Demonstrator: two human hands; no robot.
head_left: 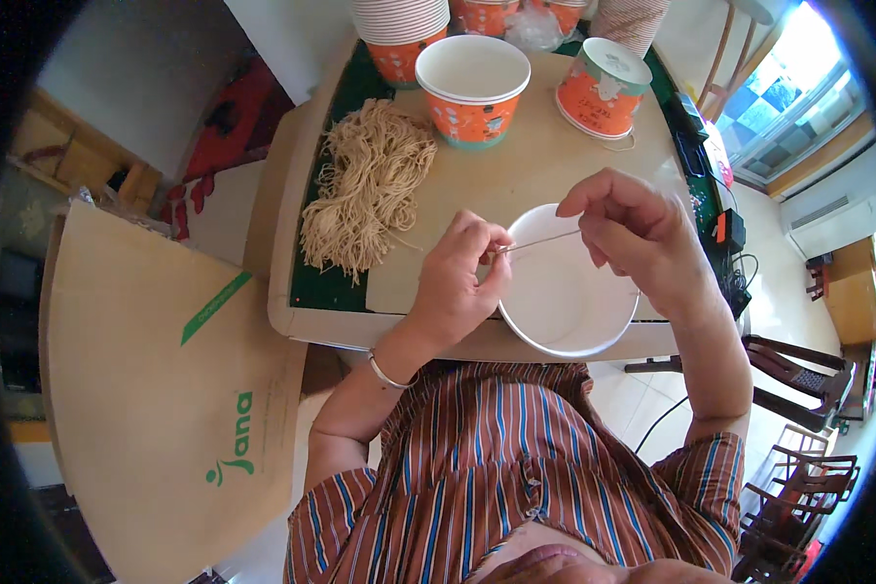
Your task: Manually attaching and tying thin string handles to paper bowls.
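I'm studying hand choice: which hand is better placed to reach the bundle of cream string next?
Probably the left hand: it is nearer the cream string bundle, which lies to its left. The right hand is farther off. A thin strand stretched between them occupies both.

A round white tub (pixel 566 310) sits at three o'clock; thin straight string (pixel 545 239) spans its mouth, ten o'clock to twelve.

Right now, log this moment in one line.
Left hand: pinching cord; right hand: pinching cord; cord: straight; below: white-lined bucket; nearby: string bundle
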